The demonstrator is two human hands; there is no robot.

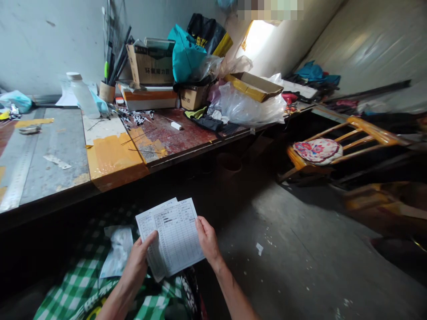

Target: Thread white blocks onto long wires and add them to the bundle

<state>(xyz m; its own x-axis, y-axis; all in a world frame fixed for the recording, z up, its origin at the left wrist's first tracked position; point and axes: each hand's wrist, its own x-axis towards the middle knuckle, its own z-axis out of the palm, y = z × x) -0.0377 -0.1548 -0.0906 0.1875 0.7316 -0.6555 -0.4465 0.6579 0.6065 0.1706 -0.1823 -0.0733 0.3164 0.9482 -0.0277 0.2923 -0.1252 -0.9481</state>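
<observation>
Two overlapping paper forms [178, 242], printed with tables and some handwriting, are held up above the lap. My left hand [142, 251] pinches their left side, thumb on top. At the right edge, my right hand [207, 235] grips the front sheet with its thumb over the paper; the fingers behind are hidden. Below lies a green and white checked cloth [75, 278] over the lap. A crumpled clear plastic packet [118, 249] rests on that cloth, left of the papers.
The workbench [63, 138] carries a white-capped bottle [82, 93], cardboard boxes [150, 66], plastic bags [247, 104] and several thin rods [140, 118]. A wooden chair [360, 140] with a flowered cushion [318, 151] stands at right. Scraps [259, 249] litter the floor.
</observation>
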